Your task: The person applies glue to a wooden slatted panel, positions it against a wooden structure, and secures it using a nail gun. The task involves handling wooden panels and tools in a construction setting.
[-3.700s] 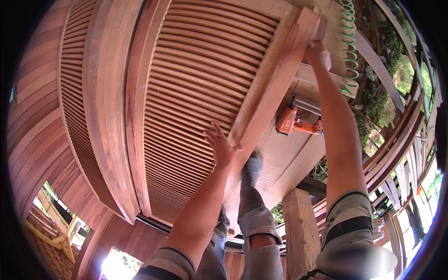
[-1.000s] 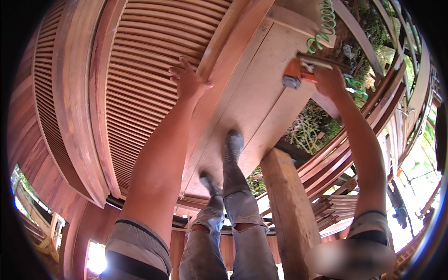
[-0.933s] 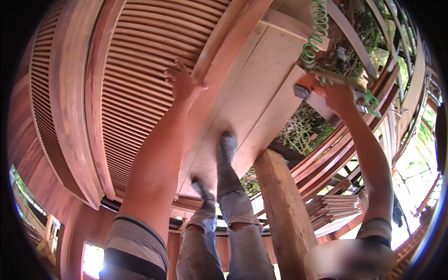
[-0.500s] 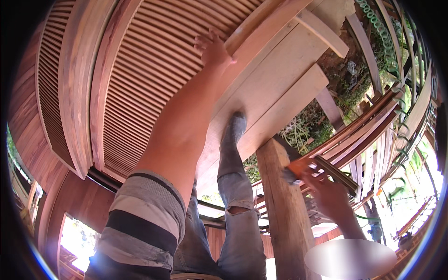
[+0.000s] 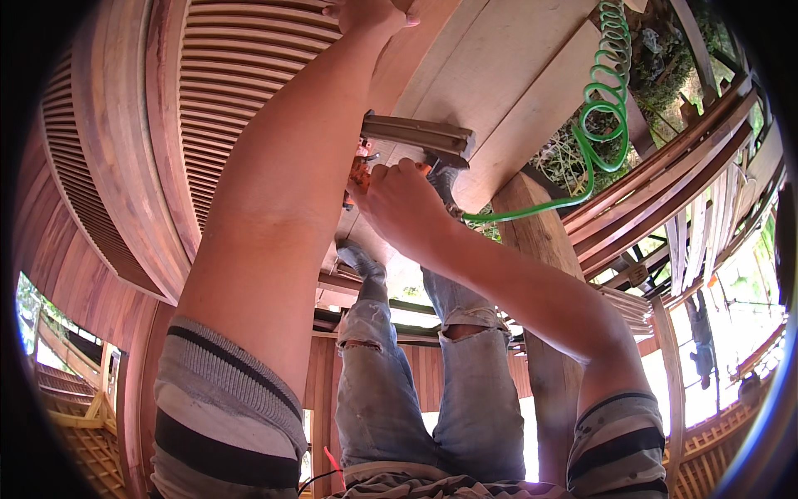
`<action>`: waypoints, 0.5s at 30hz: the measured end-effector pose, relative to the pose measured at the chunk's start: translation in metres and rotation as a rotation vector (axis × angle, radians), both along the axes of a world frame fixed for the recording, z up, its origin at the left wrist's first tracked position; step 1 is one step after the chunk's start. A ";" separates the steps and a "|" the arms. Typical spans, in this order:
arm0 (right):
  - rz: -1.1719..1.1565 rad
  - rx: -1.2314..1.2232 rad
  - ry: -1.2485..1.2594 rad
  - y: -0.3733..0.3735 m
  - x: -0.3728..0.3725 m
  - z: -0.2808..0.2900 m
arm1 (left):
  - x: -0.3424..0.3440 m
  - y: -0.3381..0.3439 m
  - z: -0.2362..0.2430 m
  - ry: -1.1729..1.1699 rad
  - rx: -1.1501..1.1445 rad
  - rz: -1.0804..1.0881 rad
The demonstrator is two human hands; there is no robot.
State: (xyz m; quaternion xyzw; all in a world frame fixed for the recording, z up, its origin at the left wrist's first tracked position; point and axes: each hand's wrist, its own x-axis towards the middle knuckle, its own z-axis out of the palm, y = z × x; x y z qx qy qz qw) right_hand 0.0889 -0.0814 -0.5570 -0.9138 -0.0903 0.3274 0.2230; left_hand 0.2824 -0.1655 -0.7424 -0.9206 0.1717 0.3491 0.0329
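My right hand [image 5: 405, 202] is closed around the handle of an orange air nailer [image 5: 420, 133] with a long, dark magazine. A green air hose [image 5: 532, 211] runs from the tool's rear. My left forearm hides the nailer's front end, so I cannot tell whether it touches wood. At the top edge, my left hand [image 5: 371, 12] lies with fingers apart on the slatted louvre panel [image 5: 249, 62], beside its smooth wooden frame rail. The hand is partly cut off by the picture's edge.
My feet stand on wide planks [image 5: 486, 75]. A thick wooden post [image 5: 544, 308] rises at the right, near the hose's coils [image 5: 607, 108]. Curving wooden rails [image 5: 665, 195] stretch beyond it. A person [image 5: 702, 341] is far off at the right.
My right hand has brought the nailer from the post at the right over to beside my left forearm. The hose has swung across with it. The left hand now appears higher in view.
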 end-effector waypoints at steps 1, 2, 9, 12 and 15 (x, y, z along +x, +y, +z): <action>0.003 0.030 0.023 -0.001 0.004 -0.006 | 0.001 -0.001 0.001 0.003 0.007 0.001; 0.007 0.058 0.047 -0.002 0.006 -0.011 | 0.001 0.000 0.002 -0.008 0.002 -0.009; -0.090 0.177 0.032 -0.007 0.005 -0.025 | 0.007 0.003 -0.002 -0.019 0.049 -0.059; -0.082 0.220 0.029 -0.012 0.005 -0.030 | 0.006 0.003 -0.001 -0.013 0.059 -0.057; -0.036 0.244 0.066 -0.016 0.009 -0.035 | 0.005 0.004 0.000 0.022 0.046 -0.008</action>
